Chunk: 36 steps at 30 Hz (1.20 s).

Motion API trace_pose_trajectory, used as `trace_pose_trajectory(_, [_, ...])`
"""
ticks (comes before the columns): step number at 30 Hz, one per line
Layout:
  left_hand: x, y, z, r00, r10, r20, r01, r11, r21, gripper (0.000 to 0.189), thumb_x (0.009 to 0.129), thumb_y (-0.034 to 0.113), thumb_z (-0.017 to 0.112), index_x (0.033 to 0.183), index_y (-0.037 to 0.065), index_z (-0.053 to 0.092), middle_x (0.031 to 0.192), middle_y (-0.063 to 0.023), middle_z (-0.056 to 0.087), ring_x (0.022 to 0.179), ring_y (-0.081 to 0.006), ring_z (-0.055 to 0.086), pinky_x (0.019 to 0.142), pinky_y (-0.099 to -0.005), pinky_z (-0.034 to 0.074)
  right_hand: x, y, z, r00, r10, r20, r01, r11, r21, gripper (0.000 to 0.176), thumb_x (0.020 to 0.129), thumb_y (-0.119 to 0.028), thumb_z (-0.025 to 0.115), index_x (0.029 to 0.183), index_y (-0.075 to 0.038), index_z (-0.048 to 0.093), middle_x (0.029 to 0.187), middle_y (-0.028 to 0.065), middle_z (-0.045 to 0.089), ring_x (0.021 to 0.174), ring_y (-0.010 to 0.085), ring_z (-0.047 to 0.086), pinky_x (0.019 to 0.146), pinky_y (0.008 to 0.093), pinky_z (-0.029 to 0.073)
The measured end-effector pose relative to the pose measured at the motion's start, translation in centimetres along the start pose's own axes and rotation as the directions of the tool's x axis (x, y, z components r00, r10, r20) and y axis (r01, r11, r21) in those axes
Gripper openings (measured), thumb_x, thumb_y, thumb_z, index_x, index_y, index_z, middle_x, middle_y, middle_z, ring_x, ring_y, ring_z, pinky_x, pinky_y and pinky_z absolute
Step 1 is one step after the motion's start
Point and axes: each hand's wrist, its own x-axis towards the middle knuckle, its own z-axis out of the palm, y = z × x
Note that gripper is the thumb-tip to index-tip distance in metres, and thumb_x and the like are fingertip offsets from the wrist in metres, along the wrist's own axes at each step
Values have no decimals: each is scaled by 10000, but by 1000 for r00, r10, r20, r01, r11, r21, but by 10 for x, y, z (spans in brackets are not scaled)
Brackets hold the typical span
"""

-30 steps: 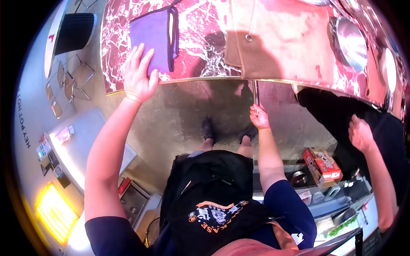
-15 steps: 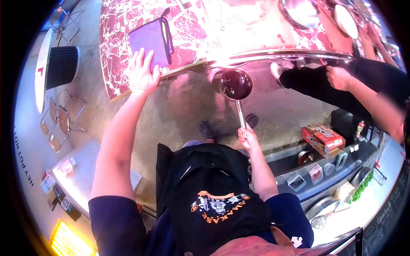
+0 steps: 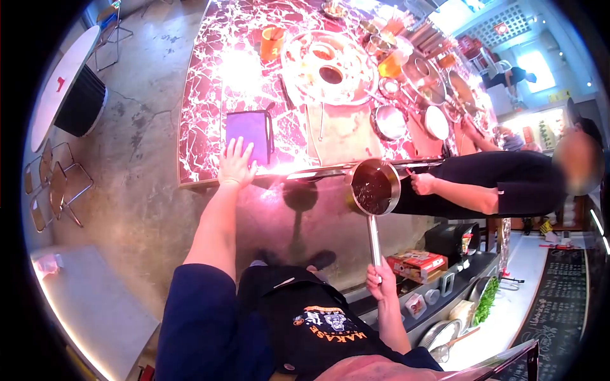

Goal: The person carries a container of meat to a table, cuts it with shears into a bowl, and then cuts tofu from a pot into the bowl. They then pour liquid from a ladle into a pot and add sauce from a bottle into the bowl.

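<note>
My right hand (image 3: 381, 280) is wrapped round the long metal handle of a saucepan (image 3: 373, 188). Dark brown liquid shows inside the pan, which hangs off the near edge of the red marbled table (image 3: 202, 141), over the floor. With fingers spread, my left hand (image 3: 237, 162) lies on the lower part of a purple square pad (image 3: 248, 129). The pad has black edging and rests flat near the table's front left. Beside the pad is a brown mat (image 3: 341, 136) with a thin stick-like utensil on it.
A co-worker (image 3: 483, 184) in black stands right of the pan, one hand close to it. On the table are a large round tray (image 3: 295, 66), an orange cup (image 3: 272, 43) and several metal pans. A counter with a red box (image 3: 417, 265) is at lower right. Folding chairs (image 3: 60, 184) stand left.
My view has tipped up, showing more of the table and the co-worker. The saucepan has come up and to the right, nearer the co-worker's hand. My left hand stays on the purple pad.
</note>
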Motion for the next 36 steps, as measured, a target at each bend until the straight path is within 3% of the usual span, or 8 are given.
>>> trace_pose_trajectory(6, [1,-2,7,987,-98,-128,80,987,-141,616,877,482,528,1384,139,451,1490,-123,332,1397,-286,260,1135,-458,205,61,-92,62,974,-136,180,141,990,-10,463,901,-84,533,1324,-141,356,761,39,437,498,71,407,393,185,323])
trace_pose_trajectory(10, [7,-1,18,912,-357,-201,332,932,-144,576,896,447,516,1367,119,464,1469,-127,358,1384,-292,276,1137,-463,195,149,-162,89,945,-130,301,141,990,-17,425,903,-103,558,1294,-139,396,733,17,435,486,58,401,382,178,324])
trace_pose_trajectory(12, [8,1,19,851,-478,-218,453,878,-156,546,901,426,518,1339,103,482,1456,-130,380,1379,-300,286,1136,-479,196,194,-197,108,951,-144,274,165,985,-56,182,910,-111,570,1058,-71,474,729,13,484,489,52,425,386,170,325])
trace_pose_trajectory(14, [16,0,28,786,-546,-290,529,837,-141,510,904,410,523,1305,96,501,1439,-128,403,1372,-305,299,1134,-494,197,234,-228,132,949,-154,276,192,975,-112,140,906,-106,575,993,-61,477,730,19,500,493,54,434,386,173,332])
trace_pose_trajectory(16, [19,-5,41,649,-679,-343,664,726,-179,497,905,409,527,1292,97,503,1428,-127,417,1365,-309,316,1132,-499,206,272,-256,153,946,-161,283,222,955,-198,205,894,-102,572,1076,-73,482,757,18,504,511,47,431,392,157,328])
trace_pose_trajectory(24, [26,-1,39,656,-686,-316,708,704,-59,506,889,435,535,1300,140,520,1462,-123,389,1364,-303,324,1132,-495,208,386,-329,204,954,-115,278,223,889,-399,143,897,-42,516,1030,-82,481,703,8,483,494,62,424,385,162,313])
trace_pose_trajectory(30, [26,-1,37,657,-692,-299,713,700,-52,500,890,416,543,1307,143,503,1458,-120,384,1366,-304,313,1129,-486,203,440,-342,211,945,-26,325,166,897,-410,173,899,-42,522,1066,-86,506,685,-2,490,485,57,433,372,168,332])
trace_pose_trajectory(36, [26,0,34,663,-670,-333,696,716,-56,495,883,407,548,1303,150,503,1458,-116,373,1362,-305,311,1124,-487,204,457,-339,217,962,-87,257,216,818,-534,229,893,-17,524,1115,-75,529,667,-12,503,456,48,426,357,171,335])
